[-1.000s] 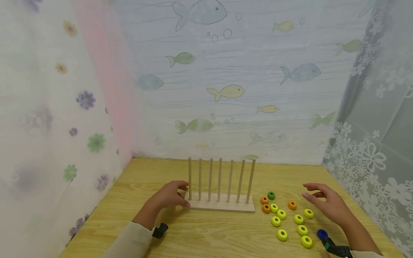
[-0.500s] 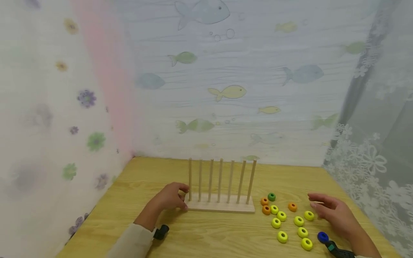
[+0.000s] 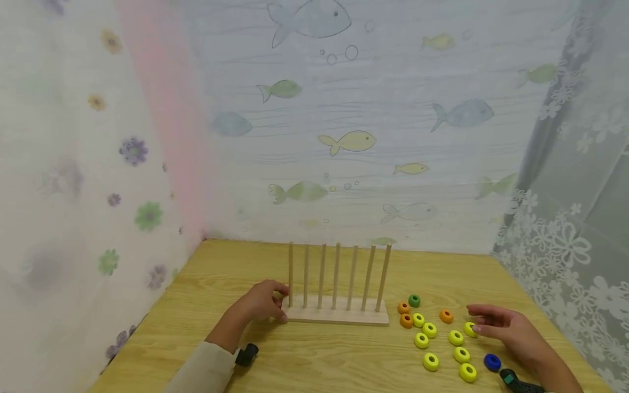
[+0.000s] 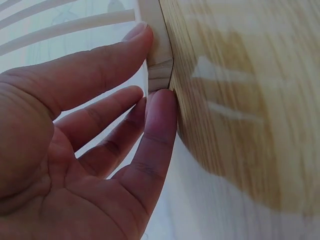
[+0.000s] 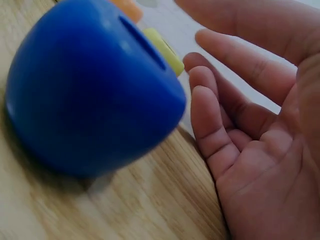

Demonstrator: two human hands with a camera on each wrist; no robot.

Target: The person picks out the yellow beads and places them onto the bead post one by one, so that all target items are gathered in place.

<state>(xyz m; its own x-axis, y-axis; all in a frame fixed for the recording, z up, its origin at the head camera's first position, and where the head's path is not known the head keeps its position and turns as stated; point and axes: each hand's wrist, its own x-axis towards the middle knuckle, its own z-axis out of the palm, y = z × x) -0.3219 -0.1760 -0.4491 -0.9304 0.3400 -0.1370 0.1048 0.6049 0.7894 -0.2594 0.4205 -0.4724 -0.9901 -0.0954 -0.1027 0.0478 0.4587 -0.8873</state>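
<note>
A wooden peg rack (image 3: 338,315) with several upright dowels stands mid-table. My left hand (image 3: 275,301) rests at its left end. In the left wrist view the straight fingers (image 4: 100,65) and thumb of that hand (image 4: 150,70) touch the end of the base (image 4: 160,57). Right of the rack lie loose rings: several yellow (image 3: 430,361), orange (image 3: 405,320), one green (image 3: 414,300) and one blue (image 3: 492,362). My right hand (image 3: 479,322) hovers low with relaxed fingers at the rightmost yellow ring (image 3: 469,328), holding nothing. The blue ring (image 5: 95,90) looms beside its palm (image 5: 210,65).
The wooden table (image 3: 314,365) sits in a corner. A fish-print wall (image 3: 344,142) is behind it, a flowered curtain (image 3: 73,218) on the left and a lace curtain (image 3: 565,245) on the right. Bare tabletop lies in front of the rack.
My right hand has dropped lower and drawn nearer, down to the rightmost yellow ring. The left hand has stayed at the rack's left end.
</note>
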